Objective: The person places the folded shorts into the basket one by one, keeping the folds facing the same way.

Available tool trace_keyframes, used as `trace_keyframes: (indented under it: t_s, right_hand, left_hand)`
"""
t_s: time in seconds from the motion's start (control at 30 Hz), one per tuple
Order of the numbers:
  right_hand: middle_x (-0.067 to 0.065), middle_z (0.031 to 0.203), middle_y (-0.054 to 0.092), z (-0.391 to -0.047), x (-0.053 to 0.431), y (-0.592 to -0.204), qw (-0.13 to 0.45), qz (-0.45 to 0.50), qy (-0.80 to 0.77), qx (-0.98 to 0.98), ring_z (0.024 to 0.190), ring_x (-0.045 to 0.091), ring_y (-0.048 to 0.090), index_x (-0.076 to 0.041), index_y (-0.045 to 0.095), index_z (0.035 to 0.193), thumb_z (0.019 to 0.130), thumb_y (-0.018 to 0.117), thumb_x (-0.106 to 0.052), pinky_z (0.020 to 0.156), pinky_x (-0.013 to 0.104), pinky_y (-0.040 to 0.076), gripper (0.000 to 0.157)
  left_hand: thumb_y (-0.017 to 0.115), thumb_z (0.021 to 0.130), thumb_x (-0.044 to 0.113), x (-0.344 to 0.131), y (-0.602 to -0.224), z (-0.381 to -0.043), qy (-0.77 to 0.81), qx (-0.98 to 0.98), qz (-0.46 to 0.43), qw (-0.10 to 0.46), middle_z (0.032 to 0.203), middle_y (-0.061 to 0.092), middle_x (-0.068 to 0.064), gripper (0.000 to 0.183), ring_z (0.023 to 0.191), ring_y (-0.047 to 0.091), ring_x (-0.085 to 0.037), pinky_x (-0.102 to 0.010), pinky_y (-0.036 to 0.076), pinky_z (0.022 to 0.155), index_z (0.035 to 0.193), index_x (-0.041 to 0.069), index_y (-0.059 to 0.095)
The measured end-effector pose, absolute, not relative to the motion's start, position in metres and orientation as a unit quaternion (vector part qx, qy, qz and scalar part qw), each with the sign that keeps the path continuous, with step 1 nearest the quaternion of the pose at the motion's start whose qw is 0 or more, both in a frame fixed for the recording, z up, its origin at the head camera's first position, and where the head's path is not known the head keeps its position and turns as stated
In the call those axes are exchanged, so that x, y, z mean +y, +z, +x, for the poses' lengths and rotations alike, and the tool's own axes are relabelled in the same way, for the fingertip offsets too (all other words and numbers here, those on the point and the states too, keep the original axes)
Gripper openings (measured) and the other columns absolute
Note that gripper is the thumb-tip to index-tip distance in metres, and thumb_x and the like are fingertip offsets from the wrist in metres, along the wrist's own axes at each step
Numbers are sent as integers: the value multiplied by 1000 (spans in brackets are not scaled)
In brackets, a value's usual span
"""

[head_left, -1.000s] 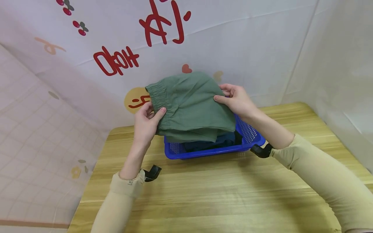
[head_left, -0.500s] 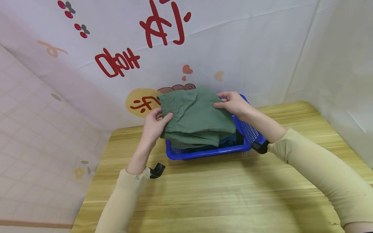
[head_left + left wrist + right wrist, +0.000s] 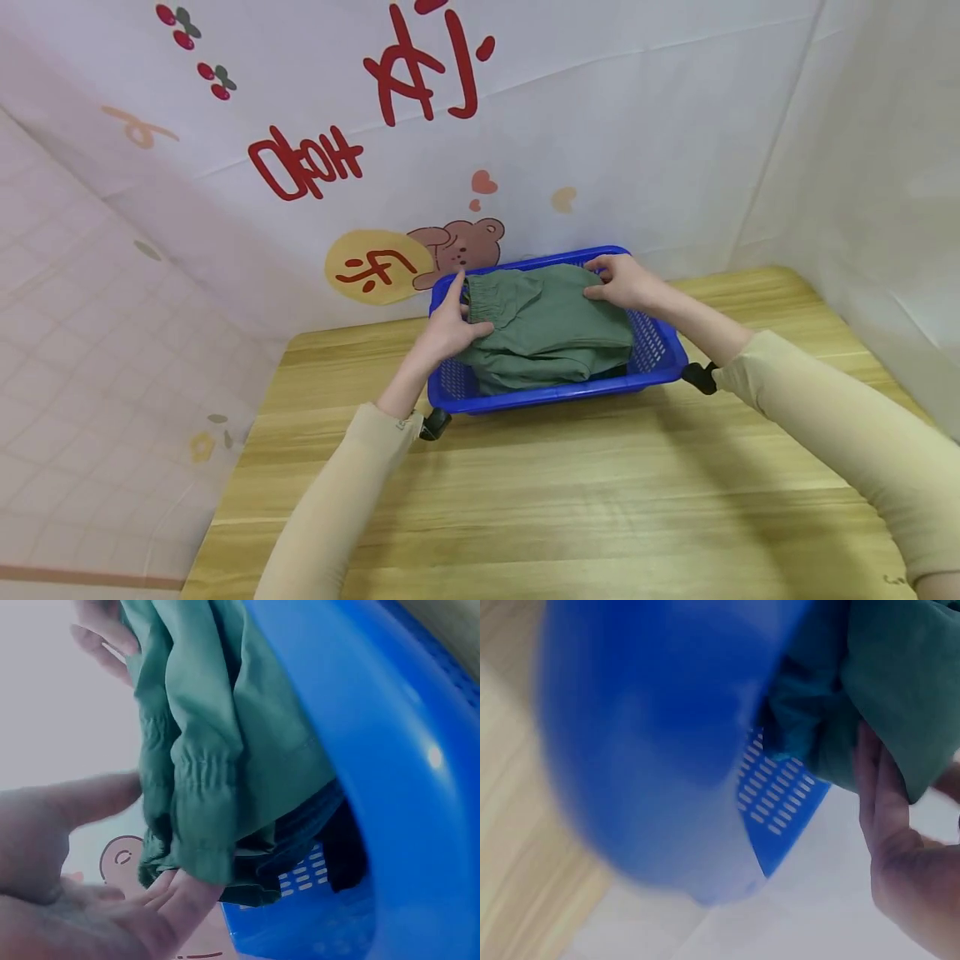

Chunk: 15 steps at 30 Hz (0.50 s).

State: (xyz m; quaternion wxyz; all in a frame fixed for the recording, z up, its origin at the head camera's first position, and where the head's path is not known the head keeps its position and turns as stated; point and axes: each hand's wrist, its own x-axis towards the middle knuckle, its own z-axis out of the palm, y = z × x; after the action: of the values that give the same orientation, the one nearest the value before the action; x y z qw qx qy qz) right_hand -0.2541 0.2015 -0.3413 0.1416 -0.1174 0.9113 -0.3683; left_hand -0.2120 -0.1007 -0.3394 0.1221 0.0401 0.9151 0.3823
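Folded green shorts [image 3: 558, 321] with a gathered elastic waistband lie inside a blue plastic basket [image 3: 555, 396]. My left hand [image 3: 446, 329] is at the waistband end, thumb and forefinger spread apart. In the left wrist view, fingers of the left hand [image 3: 150, 922] touch the underside of the waistband [image 3: 206, 817], and its thumb side stands away. At the other end, my right hand [image 3: 626, 283] pinches the back corner of the shorts. The right wrist view shows straight fingers [image 3: 881, 787] under the cloth; the thumb is mostly hidden.
Dark blue and black cloth [image 3: 345, 847] lies under the shorts in the basket. The basket stands on a wooden table [image 3: 570, 500], close to a white printed wall sheet [image 3: 652, 167]. Another patterned sheet [image 3: 97, 350] hangs at the left.
Both hands have lowered the shorts from above the basket down into it. The left hand has moved right and its fingers have spread from the waistband.
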Motion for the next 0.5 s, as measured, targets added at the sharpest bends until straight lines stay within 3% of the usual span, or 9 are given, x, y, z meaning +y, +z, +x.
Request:
trace_keyframes:
  t_s: [0.17, 0.27, 0.5]
  right_hand:
    - [35, 167, 31, -242, 206, -338, 164, -208, -288, 920, 155, 53, 31, 9, 24, 163, 97, 74, -42, 125, 65, 33, 97]
    - [35, 170, 22, -235, 206, -338, 195, -250, -249, 915, 158, 53, 24, 10, 14, 165, 91, 79, -50, 128, 66, 27, 115]
    - [39, 168, 19, -230, 206, -346, 219, -263, -179, 923, 156, 56, 26, 10, 9, 165, 90, 77, -56, 124, 67, 33, 121]
  left_hand:
    - [80, 93, 27, -101, -339, -212, 315, 930, 94, 164, 175, 24, -21, 111, 162, 27, -40, -56, 33, 129, 171, 17, 2]
    - [81, 92, 29, -101, -342, -212, 287, 936, 99, 179, 176, 18, -23, 112, 165, 18, -41, -56, 27, 132, 171, 11, 4]
    - [81, 93, 36, -97, -354, -213, 242, 944, 82, 208, 174, 18, -28, 115, 164, 19, -41, -55, 28, 132, 170, 8, 1]
